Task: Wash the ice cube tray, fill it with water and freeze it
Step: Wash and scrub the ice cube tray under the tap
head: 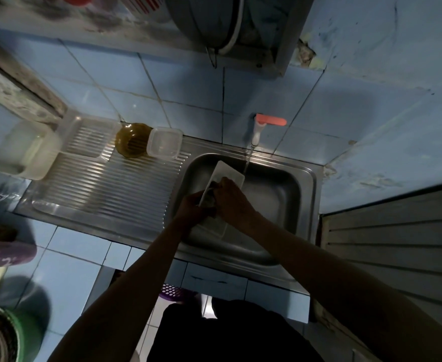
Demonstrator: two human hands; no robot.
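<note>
A: Where does the job stand?

B: In the washing, I'd judge. Start big: the steel worktop (105, 189) has its ribbed drainer on the left and the sink (280, 184) sunk in its right end. The ice cube tray (229, 173) is held tilted over the sink's left half, its far end up near the back rim

A: Is water on it?

B: The tap (257, 131) at the back edge is running, the stream falling just beside the tray's far right corner. The left hand (191, 207) grips the tray's near left edge; the right hand (229, 197) is curled round something dark, probably a sponge (210, 198), pressed on the tray's middle

A: And what's left?

B: Rinsing, filling, then the freezer, which isn't in view. No cells show, so I can't tell which face is up. Along the drainer's back edge sit a clear container (165, 142) and an amber bowl (132, 139), apart from it all
</note>
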